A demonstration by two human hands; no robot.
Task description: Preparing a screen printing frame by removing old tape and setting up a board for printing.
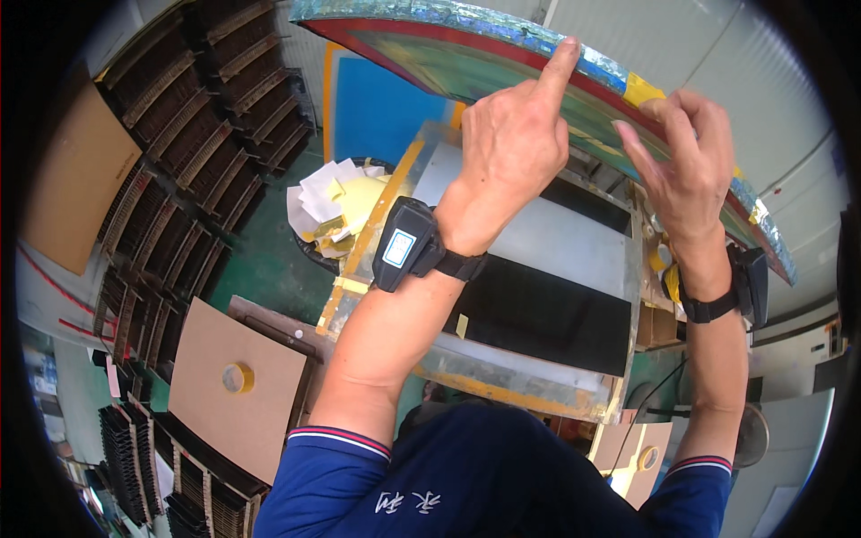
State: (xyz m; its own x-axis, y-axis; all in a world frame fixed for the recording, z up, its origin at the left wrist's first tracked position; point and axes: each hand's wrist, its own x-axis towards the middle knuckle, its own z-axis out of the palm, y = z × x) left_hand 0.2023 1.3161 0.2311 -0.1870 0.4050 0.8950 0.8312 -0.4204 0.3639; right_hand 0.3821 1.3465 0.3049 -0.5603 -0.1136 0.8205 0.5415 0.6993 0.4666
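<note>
A large tilted screen frame (484, 34) spans the top, its outer edge covered in worn blue and silvery tape, with a red border and greenish panel below. My left hand (516, 134) reaches up to it. Its index finger is stretched out, the tip on the taped edge, and the other fingers are bent. A piece of yellow tape (642, 89) sticks to that edge farther right. Beside the tape is my right hand (691, 170), fingers curved and the thumb held apart. Whether its fingertips touch the tape, I cannot tell. Both wrists wear black strapped devices.
Under my arms stands a worktable (502, 381) with taped edges, pale sheets and a black panel (547, 314). Crumpled paper fills a bin (314, 251) at left. A yellow tape roll (238, 377) lies on a brown board (206, 359). Dark racks (170, 117) line the left wall.
</note>
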